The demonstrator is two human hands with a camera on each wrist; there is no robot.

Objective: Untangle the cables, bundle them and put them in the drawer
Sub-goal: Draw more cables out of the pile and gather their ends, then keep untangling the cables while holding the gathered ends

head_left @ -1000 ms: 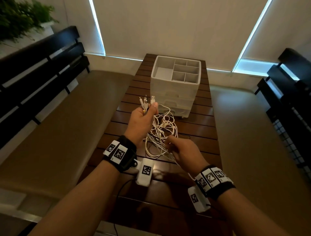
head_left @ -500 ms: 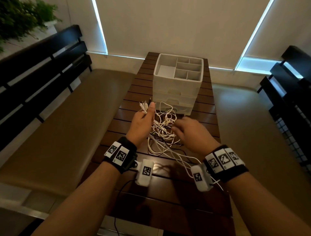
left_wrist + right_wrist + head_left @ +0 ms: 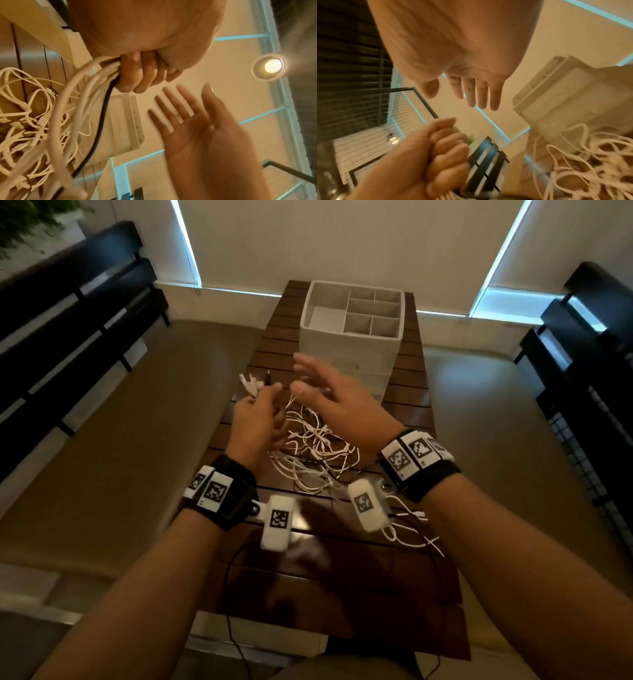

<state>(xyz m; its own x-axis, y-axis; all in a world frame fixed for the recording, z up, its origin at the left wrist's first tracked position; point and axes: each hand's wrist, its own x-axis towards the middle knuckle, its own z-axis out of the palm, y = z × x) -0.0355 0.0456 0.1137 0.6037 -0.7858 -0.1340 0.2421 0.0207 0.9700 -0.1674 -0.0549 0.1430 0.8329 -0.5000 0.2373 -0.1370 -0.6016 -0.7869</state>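
Note:
A tangle of white cables (image 3: 313,453) with one black cable lies on the dark slatted table (image 3: 342,577). My left hand (image 3: 255,419) grips a bunch of cable ends, whose plugs (image 3: 251,383) stick out above the fist; the left wrist view shows the fingers (image 3: 137,73) curled round the white and black cables (image 3: 96,86). My right hand (image 3: 329,392) hovers above the tangle with fingers straight and spread, holding nothing, seen also as the right hand (image 3: 476,92). The white drawer unit (image 3: 349,337) stands behind, its drawers closed.
The drawer unit's top tray (image 3: 356,309) has several empty compartments. Beige cushioned benches (image 3: 120,440) flank the table, with dark slatted backrests (image 3: 68,313) left and right. A loose white cable end (image 3: 411,529) lies near my right wrist.
My right hand let go of the cables, rose and moved forward, opening its fingers. My left hand dropped lower toward the table, still gripping the cable ends.

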